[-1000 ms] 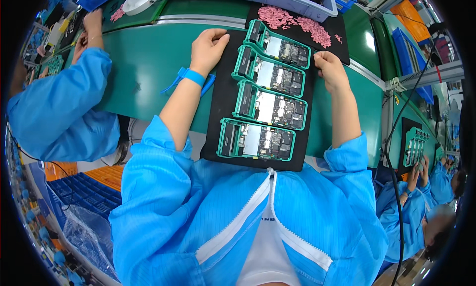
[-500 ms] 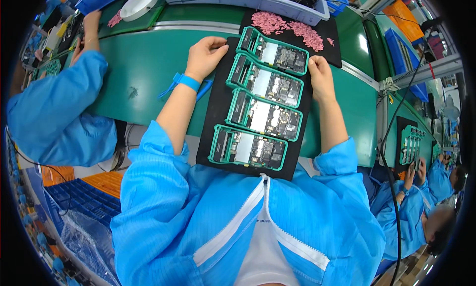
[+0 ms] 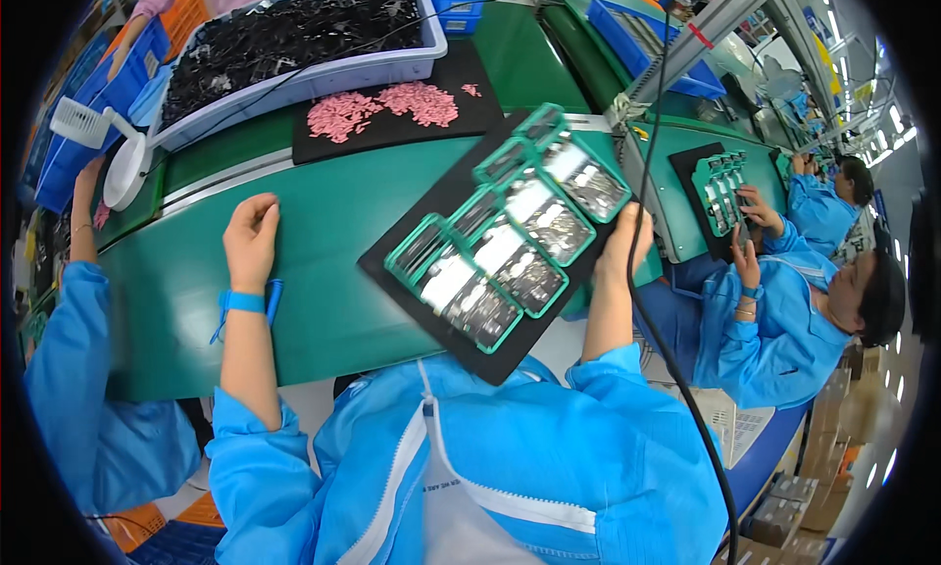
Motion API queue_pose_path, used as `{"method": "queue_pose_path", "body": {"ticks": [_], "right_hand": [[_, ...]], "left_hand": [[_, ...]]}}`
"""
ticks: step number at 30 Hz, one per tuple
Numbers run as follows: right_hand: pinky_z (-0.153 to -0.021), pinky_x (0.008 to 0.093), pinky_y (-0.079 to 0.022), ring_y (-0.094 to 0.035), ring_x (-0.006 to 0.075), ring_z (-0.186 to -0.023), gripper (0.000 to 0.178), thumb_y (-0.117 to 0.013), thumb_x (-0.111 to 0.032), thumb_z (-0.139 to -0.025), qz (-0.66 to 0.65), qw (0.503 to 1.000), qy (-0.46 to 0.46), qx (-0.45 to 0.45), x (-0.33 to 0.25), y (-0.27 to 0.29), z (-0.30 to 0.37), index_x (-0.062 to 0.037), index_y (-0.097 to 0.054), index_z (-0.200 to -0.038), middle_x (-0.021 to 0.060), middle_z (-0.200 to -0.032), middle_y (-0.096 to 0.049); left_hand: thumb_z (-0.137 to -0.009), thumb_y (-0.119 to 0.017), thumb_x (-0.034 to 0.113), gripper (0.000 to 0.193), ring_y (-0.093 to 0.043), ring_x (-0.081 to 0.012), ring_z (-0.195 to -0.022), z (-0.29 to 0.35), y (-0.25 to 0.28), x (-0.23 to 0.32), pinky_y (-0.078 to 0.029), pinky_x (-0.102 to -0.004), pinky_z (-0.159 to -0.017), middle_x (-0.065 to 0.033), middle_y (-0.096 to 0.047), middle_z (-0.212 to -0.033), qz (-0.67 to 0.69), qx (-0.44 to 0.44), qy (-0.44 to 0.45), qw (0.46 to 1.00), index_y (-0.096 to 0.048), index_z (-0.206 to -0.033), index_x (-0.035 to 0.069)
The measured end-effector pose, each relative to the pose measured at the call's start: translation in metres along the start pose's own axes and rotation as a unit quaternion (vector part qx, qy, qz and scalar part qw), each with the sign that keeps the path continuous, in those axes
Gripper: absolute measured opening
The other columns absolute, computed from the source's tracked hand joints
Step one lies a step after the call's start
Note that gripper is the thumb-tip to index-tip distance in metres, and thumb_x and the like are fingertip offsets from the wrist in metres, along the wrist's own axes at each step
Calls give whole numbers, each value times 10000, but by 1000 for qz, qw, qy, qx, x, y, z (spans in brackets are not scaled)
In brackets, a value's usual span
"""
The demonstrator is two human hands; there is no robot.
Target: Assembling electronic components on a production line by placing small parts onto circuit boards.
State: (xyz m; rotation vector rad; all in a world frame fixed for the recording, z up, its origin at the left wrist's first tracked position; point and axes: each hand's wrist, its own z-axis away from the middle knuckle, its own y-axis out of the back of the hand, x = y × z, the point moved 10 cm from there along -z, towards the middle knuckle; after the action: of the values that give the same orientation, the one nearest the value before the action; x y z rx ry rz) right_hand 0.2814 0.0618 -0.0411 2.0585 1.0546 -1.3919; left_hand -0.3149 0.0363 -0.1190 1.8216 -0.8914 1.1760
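My right hand [image 3: 624,244] grips the right edge of a black board [image 3: 417,295], which is turned at an angle over the green bench. On it lie several joined green frames [image 3: 510,217], each around a phone-like assembly with a silvery plate and dark circuit parts. My right fingers are partly hidden by the board. Off to the left, over the bench top, my left hand [image 3: 252,237] is apart from the board. Its fingers are curled in toward the thumb, and nothing shows in them. A blue wrist strap [image 3: 243,301] is around that wrist.
A pale bin [image 3: 299,80] heaped with black parts stands at the back. In front of it, piles of small pink pieces [image 3: 417,104] lie on a black mat [image 3: 470,70]. A dark cable [image 3: 655,335] hangs on my right. Co-workers in blue sit on both sides.
My left hand has let go of the board's edge and moved left. In my right hand the board has turned clockwise. The view has swung to the right.
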Motion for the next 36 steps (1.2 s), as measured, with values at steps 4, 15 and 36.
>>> {"method": "queue_pose_path", "body": {"ticks": [4,15,36], "right_hand": [[-719,243,-436,-514,101,-795,190,-494,-154,-972,3,989,78,129,30,99,-28,30,-543,-978,44,-892,-573],[-747,318,-457,-563,203,-818,276,-513,-193,-920,146,942,51,297,67,214,-90,66,-572,-997,137,-954,-613],[-659,465,-447,-559,398,-784,72,-511,-66,-874,-7,922,145,-360,-40,-302,153,-12,-472,-900,203,-834,-552]], "left_hand": [[-891,-617,56,146,-602,-119,-927,-6,-9,-23,-493,-237,-829,-56,-616,-1043,26,-6,-33,999,-642,-1018,-9],[-899,-592,49,130,-583,-121,-955,-6,-17,-13,-483,-238,-849,-51,-595,-1073,3,-16,-42,999,-635,-1003,-15],[-953,-560,123,173,-584,-114,-903,10,-140,72,-462,-232,-813,-58,-641,-999,235,-5,-37,971,-627,-1032,-15]]}}
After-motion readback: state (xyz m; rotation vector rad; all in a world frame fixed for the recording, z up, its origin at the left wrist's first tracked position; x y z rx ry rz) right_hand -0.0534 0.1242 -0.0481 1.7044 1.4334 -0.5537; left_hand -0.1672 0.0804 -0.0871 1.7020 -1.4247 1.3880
